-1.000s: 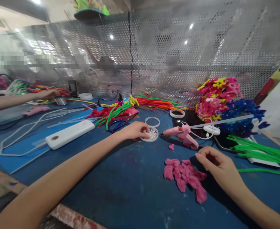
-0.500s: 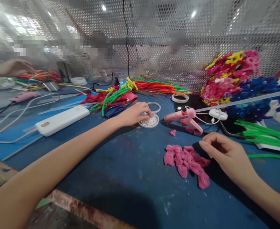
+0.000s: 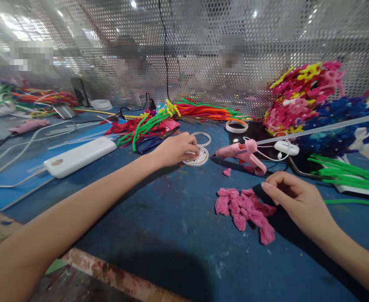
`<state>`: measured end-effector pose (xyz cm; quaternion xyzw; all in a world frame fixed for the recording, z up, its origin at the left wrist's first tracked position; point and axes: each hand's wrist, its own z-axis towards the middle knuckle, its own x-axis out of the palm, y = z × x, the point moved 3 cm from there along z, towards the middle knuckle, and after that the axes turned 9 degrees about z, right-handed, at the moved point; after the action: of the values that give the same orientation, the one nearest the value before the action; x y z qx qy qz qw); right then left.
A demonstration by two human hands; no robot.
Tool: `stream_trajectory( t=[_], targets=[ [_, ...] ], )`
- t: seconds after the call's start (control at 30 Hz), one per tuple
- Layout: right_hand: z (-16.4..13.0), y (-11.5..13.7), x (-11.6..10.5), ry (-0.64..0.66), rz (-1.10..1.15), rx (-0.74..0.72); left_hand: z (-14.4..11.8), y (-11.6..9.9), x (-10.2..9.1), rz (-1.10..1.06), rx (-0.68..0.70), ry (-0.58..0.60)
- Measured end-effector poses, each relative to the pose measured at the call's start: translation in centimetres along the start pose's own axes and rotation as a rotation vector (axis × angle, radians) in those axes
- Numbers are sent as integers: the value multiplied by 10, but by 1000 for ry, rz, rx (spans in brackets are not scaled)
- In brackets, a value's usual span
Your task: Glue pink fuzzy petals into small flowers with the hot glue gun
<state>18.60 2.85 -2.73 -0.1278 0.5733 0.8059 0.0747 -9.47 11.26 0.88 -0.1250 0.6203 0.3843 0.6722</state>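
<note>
My left hand (image 3: 178, 148) reaches over a small round white dish (image 3: 196, 162) of tiny white beads (image 3: 201, 156). Its fingers are bent together at the beads, and whatever is between the fingertips is hidden. On the right, my right hand (image 3: 293, 195) rests by a pile of pink fuzzy petal-shaped loops (image 3: 245, 209). Its fingers curl loosely, with a gap inside the curve and nothing visible in them. A pink hot glue gun (image 3: 239, 153) lies between the hands, nozzle toward the dish, a long clear glue stick (image 3: 316, 131) sticking out behind. One loose pink piece (image 3: 227, 172) sits below the nozzle.
A white ring-shaped lid (image 3: 202, 138) lies behind the dish. Green and red pipe cleaners (image 3: 140, 128) and dark-blue-handled scissors (image 3: 148, 144) are left of it. A white power bank (image 3: 80, 157) with a cable lies left. Bunches of fuzzy flowers (image 3: 304, 96) stand back right, before a perforated metal screen (image 3: 197, 54).
The other person's hand at the far left has gone out of view. My left hand stays at the bead dish and my right hand barely moves. The view shifts slightly.
</note>
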Motion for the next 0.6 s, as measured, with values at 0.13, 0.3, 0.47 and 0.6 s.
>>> stream_trajectory(
  t=[0.13, 0.3, 0.47, 0.6],
  targets=[
    [0, 2, 0, 1, -7, 30, 0, 1, 0, 1, -8, 9],
    [1, 3, 1, 5, 15, 131, 2, -2, 2, 35, -105, 12],
    [1, 3, 1, 10, 20, 160, 7, -9, 4, 87, -164, 37],
    [1, 2, 2, 8, 21, 164, 9, -12, 2, 125, -172, 54]
  ],
)
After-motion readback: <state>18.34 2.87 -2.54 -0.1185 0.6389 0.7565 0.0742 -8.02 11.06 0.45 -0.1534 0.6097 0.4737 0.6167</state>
